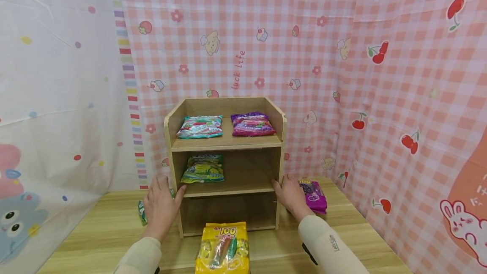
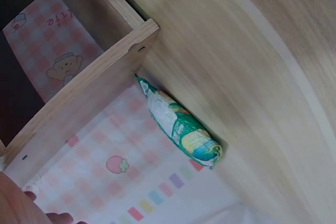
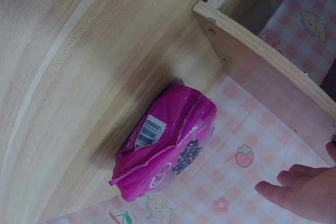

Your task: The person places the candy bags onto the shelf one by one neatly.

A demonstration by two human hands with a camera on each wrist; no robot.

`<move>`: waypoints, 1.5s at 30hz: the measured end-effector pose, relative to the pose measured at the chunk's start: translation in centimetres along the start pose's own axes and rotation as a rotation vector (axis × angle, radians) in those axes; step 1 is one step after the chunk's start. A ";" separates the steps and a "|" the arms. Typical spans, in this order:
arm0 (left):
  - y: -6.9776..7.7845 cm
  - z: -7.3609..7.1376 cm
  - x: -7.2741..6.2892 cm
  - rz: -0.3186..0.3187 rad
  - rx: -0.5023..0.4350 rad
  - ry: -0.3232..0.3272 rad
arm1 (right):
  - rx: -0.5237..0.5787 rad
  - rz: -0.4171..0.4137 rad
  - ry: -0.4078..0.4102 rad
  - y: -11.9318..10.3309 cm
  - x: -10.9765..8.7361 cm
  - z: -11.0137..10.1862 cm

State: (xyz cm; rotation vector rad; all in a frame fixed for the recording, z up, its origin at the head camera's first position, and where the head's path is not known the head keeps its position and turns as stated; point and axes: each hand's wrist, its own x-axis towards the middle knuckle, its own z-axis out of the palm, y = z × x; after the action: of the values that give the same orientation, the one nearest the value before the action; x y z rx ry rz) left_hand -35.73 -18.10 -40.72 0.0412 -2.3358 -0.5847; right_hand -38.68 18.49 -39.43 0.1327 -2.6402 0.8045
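Observation:
A small wooden shelf (image 1: 227,143) with three levels stands on the table. My left hand (image 1: 161,206) is at its left side panel, the thumb near the front edge and the fingers extended along the outside. On the opposite side, my right hand (image 1: 292,198) lies against the right panel, thumb toward the front edge and fingers loosely straight. Neither hand holds a candy bag. A green bag (image 2: 181,127) lies beside the left panel, mostly behind my left hand in the head view. Past the right hand sits a magenta bag (image 3: 163,145) with a barcode and dark berries.
On the top level lie a turquoise bag (image 1: 200,127) and a purple bag (image 1: 252,124). A green-yellow bag (image 1: 203,169) is on the middle level's left. A yellow candy bag (image 1: 222,248) stands before the shelf. Behind hangs a pink checkered curtain (image 1: 243,33).

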 end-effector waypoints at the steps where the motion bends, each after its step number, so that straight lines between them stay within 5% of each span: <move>1: 0.0 -0.1 0.1 -0.005 0.009 -0.022 | -0.001 0.000 0.001 0.0 0.0 0.0; 8: -0.1 -0.3 0.1 -0.012 0.057 -0.104 | -0.001 -0.001 0.011 -0.1 0.0 0.1; 25: 0.8 0.0 -0.1 -0.030 0.042 -0.108 | 0.024 -0.033 -0.018 1.0 -0.4 0.3; 32: 0.7 0.0 -0.2 -0.056 0.026 -0.101 | -0.042 -0.109 0.054 3.3 -1.0 0.7; 37: 0.7 -0.1 -0.2 -0.065 0.027 -0.132 | -0.058 -0.045 0.109 6.1 -1.1 0.3; 45: 0.7 -0.3 -0.1 -0.073 0.012 -0.150 | -0.121 0.123 0.023 9.9 -0.6 -2.0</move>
State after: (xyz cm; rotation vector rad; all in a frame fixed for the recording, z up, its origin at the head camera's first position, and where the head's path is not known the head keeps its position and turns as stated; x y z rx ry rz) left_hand -35.33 -17.58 -40.28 0.0909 -2.4923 -0.6284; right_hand -39.46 27.81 -43.26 -0.0711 -2.6882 0.6772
